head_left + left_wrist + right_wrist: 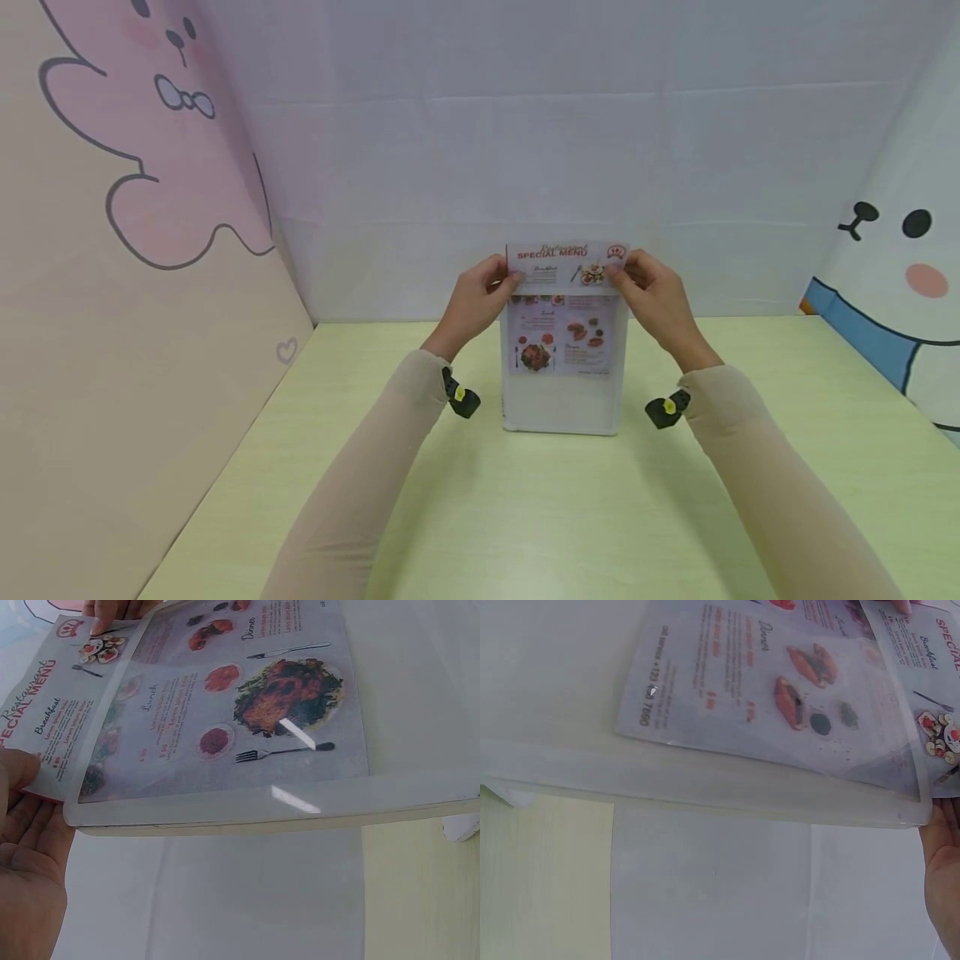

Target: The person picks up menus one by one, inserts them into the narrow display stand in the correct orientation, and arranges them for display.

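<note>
A printed menu sheet stands partly inside a clear, white-edged upright display stand. Its top, with the red "Special Menu" heading, sticks out above the stand's upper edge, while the lower part shows through the clear front. My left hand pinches the sheet's left edge between thumb and fingers. On the opposite edge, my right hand pinches it the same way, thumb in front. In the left wrist view the menu enters the stand's open end. The right wrist view shows the sheet's lower corner behind the clear panel.
The stand rests on a pale yellow-green tabletop. A white cloth backdrop rises behind it. Cartoon-printed panels flank the table, a pink figure at left and a white one at right.
</note>
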Available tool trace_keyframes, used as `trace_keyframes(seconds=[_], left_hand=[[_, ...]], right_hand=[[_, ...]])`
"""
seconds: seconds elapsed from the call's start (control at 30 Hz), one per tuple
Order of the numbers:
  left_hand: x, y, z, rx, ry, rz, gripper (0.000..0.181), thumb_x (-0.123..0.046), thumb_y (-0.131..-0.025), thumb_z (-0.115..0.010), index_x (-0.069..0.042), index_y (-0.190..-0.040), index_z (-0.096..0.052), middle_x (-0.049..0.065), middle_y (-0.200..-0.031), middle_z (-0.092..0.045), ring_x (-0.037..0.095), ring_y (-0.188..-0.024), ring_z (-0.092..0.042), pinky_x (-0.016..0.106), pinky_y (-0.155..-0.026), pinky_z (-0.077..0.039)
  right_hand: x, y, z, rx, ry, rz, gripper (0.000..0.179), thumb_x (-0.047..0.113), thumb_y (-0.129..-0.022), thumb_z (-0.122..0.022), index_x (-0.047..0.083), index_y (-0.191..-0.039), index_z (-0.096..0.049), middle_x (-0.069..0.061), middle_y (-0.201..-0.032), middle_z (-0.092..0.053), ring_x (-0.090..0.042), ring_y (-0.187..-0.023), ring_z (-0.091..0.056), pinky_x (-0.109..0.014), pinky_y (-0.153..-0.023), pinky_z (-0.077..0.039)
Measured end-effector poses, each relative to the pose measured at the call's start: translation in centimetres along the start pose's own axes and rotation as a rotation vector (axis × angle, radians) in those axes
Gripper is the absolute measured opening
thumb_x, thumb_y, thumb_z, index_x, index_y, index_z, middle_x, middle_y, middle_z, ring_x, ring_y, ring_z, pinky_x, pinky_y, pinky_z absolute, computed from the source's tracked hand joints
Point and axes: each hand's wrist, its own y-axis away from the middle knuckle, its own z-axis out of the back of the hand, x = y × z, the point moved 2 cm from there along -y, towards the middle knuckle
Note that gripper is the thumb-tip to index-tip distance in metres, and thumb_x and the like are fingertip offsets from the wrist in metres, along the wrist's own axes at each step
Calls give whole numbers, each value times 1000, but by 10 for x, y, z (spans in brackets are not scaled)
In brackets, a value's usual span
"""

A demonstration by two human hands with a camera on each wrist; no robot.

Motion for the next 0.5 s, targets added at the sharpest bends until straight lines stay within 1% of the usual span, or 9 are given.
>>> trace_keyframes(seconds=[0.23, 0.5], left_hand=[[2, -1, 0, 0, 1, -16, 19, -20, -99, -55, -7, -112, -60, 7, -111, -67, 15, -102, -64, 28, -96, -51], [2, -1, 0, -5, 0, -11, 19, -18, -99, -54, -7, -112, -60, 8, -114, -67, 16, -104, -64, 30, -96, -51]], right_hand=[[2, 1, 1, 4, -5, 12, 33, 31, -99, -54, 1, -111, -60, -17, -111, -67, 6, -90, -57, -13, -78, -45], [-1, 0, 0, -15, -22, 22, 31, 28, -98, -56, 0, -111, -60, -16, -109, -66, 7, -90, -58, -11, -78, -46]])
